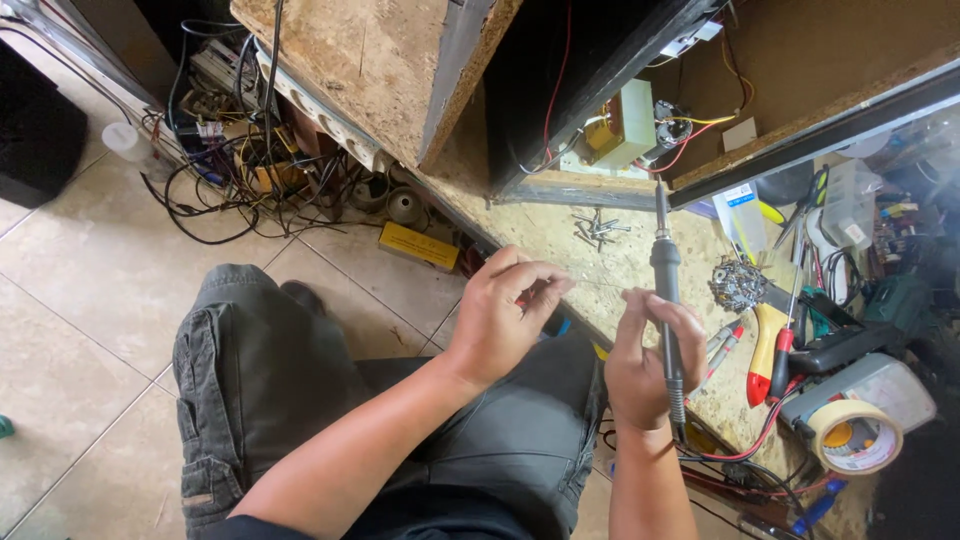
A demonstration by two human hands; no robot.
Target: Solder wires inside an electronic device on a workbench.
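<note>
Soldering appears to be at the preparation stage. The right hand is closed in a fist around the black-handled soldering iron, tip pointing away, clear of any joint. The left hand pinches a thin, barely visible wire stretched toward the right hand. Farther out on the chipboard bench lie loose steel screws. Beyond, the yellow-wound transformer in the open wooden cabinet is untouched.
</note>
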